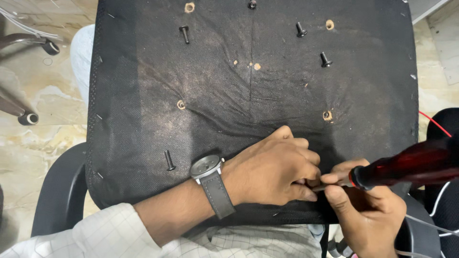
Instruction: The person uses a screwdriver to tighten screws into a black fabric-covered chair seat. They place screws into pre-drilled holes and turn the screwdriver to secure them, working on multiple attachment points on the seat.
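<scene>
An upturned chair seat (158,110), covered in dusty black fabric with several screw holes, lies in front of me. My left hand (272,169), with a grey wristwatch (210,174) on the wrist, rests fisted near the seat's front edge, its fingers pinched on something small that is hidden. My right hand (366,212) grips a screwdriver with a dark red translucent handle (411,165), its shaft pointing at my left fingertips. Several black bolts lie loose on the fabric, one (169,160) close to my left wrist, others (184,34) (325,59) farther away.
A chair armrest (62,186) curves at the lower left. Chair-base castors (28,118) (50,47) sit on the marble floor (43,138) at left. A red wire (432,122) and white cables (442,191) run at right beside another black chair part.
</scene>
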